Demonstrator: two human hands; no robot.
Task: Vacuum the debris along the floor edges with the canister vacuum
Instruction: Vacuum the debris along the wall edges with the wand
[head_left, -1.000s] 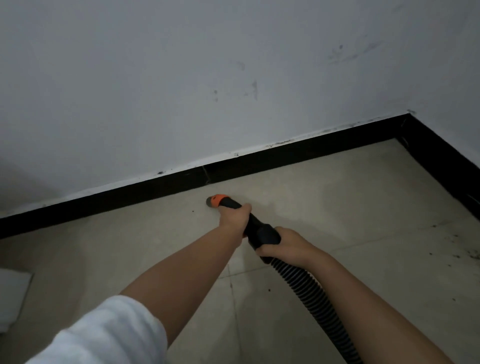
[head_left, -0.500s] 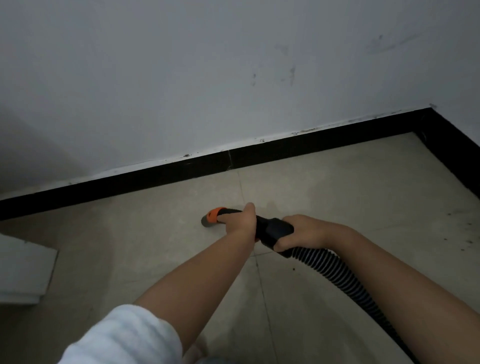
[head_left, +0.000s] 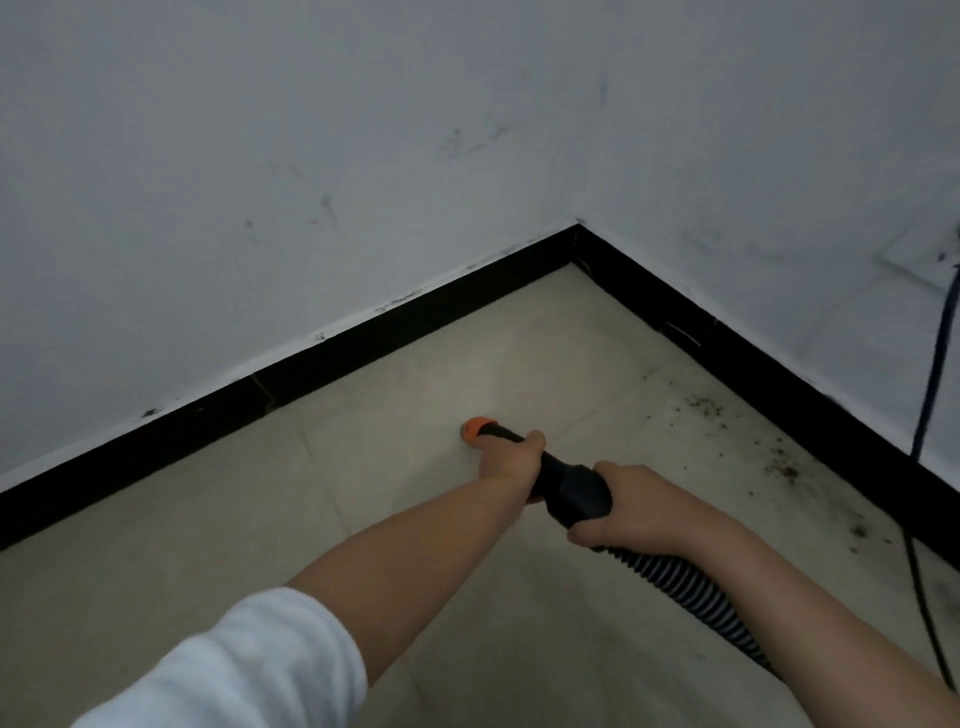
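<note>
A person looks down at their own two bare forearms, stretched out over a pale tiled floor (head_left: 208, 519) toward a room corner where two white walls (head_left: 260, 156) meet. A black skirting board (head_left: 363, 340) runs along the foot of both walls and turns at that corner.

Both hands hold a black vacuum nozzle (head_left: 571, 491), which points toward the skirting board on the far wall. The left hand (head_left: 511, 460) is wrapped round the narrow front part of the nozzle, fingers curled closed on it, just behind its orange tip (head_left: 475, 428). The orange tip sits low against the floor, near the skirting board but not touching it. The right hand (head_left: 641, 512) grips the thicker back end of the nozzle, fingers curled under it, where a ribbed black hose (head_left: 685, 584) begins. The hose trails back from the nozzle, away from the skirting board, beneath the right forearm toward the bottom right of the view.

A white sleeve (head_left: 234, 670) covers the upper part of the left arm.

Dark debris (head_left: 779, 462) lies scattered on the tiles along the skirting board of the right-hand wall, well apart from the orange tip. A thin dark cable (head_left: 932, 374) hangs down that wall, crosses the skirting board and runs on over the floor.
</note>
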